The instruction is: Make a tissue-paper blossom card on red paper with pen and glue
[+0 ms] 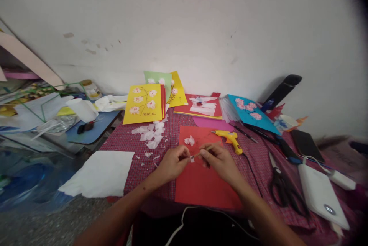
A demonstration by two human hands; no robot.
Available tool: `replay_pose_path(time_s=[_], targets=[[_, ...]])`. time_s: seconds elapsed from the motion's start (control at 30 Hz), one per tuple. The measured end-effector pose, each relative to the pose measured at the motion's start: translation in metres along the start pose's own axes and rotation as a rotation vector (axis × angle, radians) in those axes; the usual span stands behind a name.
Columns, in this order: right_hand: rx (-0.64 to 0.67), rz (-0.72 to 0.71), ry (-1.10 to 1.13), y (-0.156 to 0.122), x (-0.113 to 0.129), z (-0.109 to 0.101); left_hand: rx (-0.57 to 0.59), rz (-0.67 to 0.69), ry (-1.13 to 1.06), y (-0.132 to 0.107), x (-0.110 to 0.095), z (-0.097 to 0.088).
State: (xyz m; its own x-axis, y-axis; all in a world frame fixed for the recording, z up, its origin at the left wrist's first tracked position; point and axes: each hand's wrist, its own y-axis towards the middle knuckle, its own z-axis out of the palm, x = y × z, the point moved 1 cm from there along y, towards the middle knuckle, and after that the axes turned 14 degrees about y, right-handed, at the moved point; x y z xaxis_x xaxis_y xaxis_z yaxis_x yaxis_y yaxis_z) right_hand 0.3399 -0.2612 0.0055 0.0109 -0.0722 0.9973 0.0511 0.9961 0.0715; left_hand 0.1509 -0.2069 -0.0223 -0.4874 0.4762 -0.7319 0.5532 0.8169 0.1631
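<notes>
Red-plaid cloth (115, 141): beneath your hands
Right hand (217, 156): pinches thin tan stick (198, 154), angled leftward
Left hand (175, 160): fingertips bunched beside tip

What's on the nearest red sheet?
A pinkish paper flower; the yellow glue gun overlaps one corner. Beneath the left hand and right hand, the red sheet is hidden.

A plain red paper sheet (208, 186) lies flat before the person, its long sides running away from the body. On its upper left part sits a small ruffled paper flower (189, 141), white tinged with pink. Nearer the body, a thin brownish stick (197, 154) slants from the right hand (214, 158) toward a little white paper scrap (192, 159), just beside the left hand's (178, 158) fingertips.
</notes>
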Motion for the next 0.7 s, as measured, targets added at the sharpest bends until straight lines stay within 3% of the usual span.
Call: replay_pose_path(time_s=[0.27, 0.7], targets=[[0.145, -0.104, -0.617, 0.069, 0.01, 0.011, -0.014, 0.061, 0.368, 0.044, 0.026, 0.004], [0.109, -0.118, -0.701, 0.077, -0.007, 0.007, -0.012, 0.062, 0.328, 0.052, 0.033, 0.01]])
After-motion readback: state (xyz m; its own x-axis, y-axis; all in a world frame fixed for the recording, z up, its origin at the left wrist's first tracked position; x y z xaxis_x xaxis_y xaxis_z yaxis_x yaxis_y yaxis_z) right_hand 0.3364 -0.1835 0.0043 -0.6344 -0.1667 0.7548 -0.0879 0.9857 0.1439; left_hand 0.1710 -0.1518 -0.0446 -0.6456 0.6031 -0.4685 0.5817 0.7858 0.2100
